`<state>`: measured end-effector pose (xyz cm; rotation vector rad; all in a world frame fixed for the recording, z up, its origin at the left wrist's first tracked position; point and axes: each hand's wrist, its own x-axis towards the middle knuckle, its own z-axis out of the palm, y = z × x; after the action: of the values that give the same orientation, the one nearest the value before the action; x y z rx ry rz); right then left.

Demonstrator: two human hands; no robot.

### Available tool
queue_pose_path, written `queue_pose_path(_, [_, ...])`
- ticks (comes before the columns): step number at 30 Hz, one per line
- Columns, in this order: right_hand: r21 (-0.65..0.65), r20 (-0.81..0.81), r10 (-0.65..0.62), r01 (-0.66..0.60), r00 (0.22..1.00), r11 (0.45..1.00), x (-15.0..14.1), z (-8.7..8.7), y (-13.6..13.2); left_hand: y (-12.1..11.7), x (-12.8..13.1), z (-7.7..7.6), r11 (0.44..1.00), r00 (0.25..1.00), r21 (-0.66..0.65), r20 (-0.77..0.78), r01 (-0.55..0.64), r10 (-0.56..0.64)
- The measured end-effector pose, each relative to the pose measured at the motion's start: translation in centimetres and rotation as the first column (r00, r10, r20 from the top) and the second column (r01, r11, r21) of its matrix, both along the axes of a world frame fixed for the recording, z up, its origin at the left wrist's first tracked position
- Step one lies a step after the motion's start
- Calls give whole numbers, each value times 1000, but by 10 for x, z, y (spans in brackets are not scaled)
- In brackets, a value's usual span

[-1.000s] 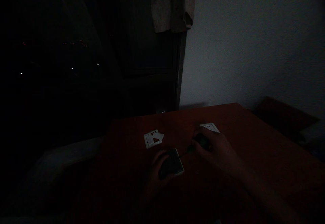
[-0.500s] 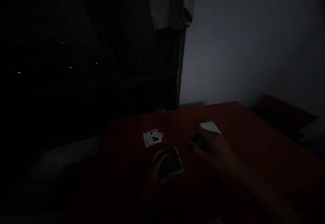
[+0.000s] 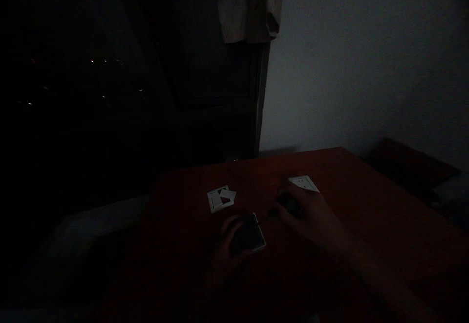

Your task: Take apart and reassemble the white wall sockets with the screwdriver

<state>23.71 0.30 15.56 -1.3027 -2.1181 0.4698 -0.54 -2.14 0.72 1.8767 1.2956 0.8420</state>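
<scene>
Worktop (image 3: 384,225), reddish-brown, wooden-looking, spans the lower frame. Lower centre, left hand (image 3: 226,245) clamps its fingers on a dark, pale-rimmed square panel (image 3: 254,235): likely light, stiff plastic, best edge-held; right hand (image 3: 309,210) fingers grip a dark-green tool (image 3: 289,204).

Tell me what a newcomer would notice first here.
Probably the pale wall, filling the upper right of a very dark scene. Next, on the reddish table, the white socket plate beyond the right hand and the white frame farther left. The screwdriver points toward the dark, white-edged square in the left hand.
</scene>
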Motion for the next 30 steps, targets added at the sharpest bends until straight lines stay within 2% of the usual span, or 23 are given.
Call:
queue_pose_path(6, [7,11,29,-29,1000,1000,0,-2,1,0,1,-1,1000,1000,12,23,-5,5])
queue_pose_path(11, [-14,50,54,-54,997,998,-4,4,0,1,-1,-2,1000,1000,27,-6,12,-12])
queue_pose_path(17, [-33,234,128,-123,964,992,-16,16,3,1,-2,-3,999,1000,40,-24,14,-13])
queue_pose_path(21, [15,405,78,-92,911,996,-25,28,3,1,-1,-3,999,999,44,-41,2,0])
queue_pose_path(23, [17,464,91,-112,881,994,-29,33,3,1,-1,-2,999,999,45,-34,7,-5])
queue_pose_path(26, [44,511,97,-139,854,989,-33,37,5,2,-1,-2,999,1000,49,-23,0,1])
queue_pose_path(30, [93,552,18,-83,834,992,-37,39,8,3,-1,-4,999,1000,53,-8,3,-3])
